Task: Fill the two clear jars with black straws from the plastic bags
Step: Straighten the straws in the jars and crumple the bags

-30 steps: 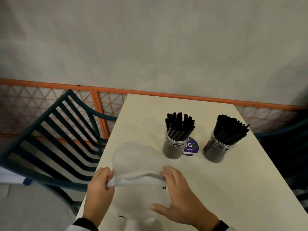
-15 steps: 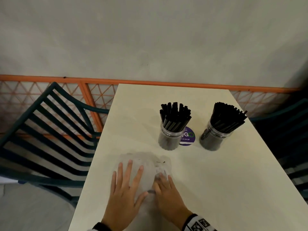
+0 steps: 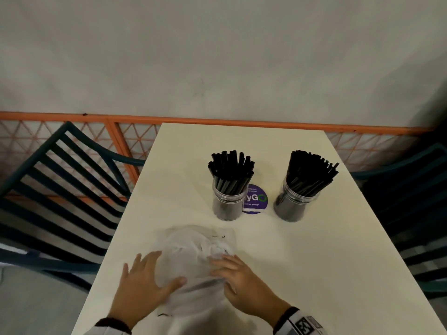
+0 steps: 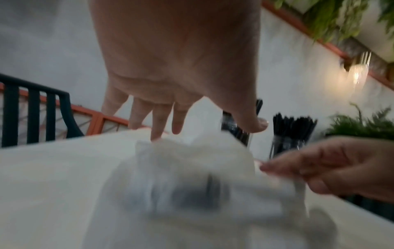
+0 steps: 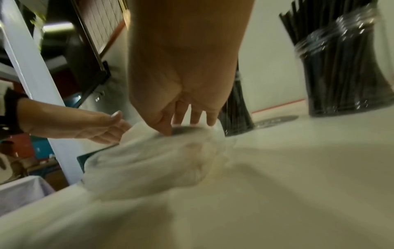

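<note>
Two clear jars stand mid-table, the left jar (image 3: pixel 228 201) and the right jar (image 3: pixel 294 204), each packed with upright black straws (image 3: pixel 231 170). A crumpled clear plastic bag (image 3: pixel 193 257) lies on the cream table (image 3: pixel 314 262) in front of them. It looks nearly empty, with a dark smudge showing through in the blurred wrist views. My left hand (image 3: pixel 154 272) rests on the bag's left side with its fingers spread and straight (image 4: pixel 157 128). My right hand (image 3: pixel 227 269) pinches the bag's bunched right edge between thumb and fingers (image 5: pixel 183 123), close to the left jar (image 5: pixel 236 109).
A round purple sticker (image 3: pixel 255 199) lies between the jars. A dark green slatted chair (image 3: pixel 60 189) stands at the table's left edge and another chair (image 3: pixel 416 213) at its right. An orange lattice railing (image 3: pixel 135 141) and a grey wall lie beyond the far edge.
A second ago both hands held a folded edge of the bag up. They then pressed it flat. Now the left hand has slid to the left, and the right hand gathers the right edge.
</note>
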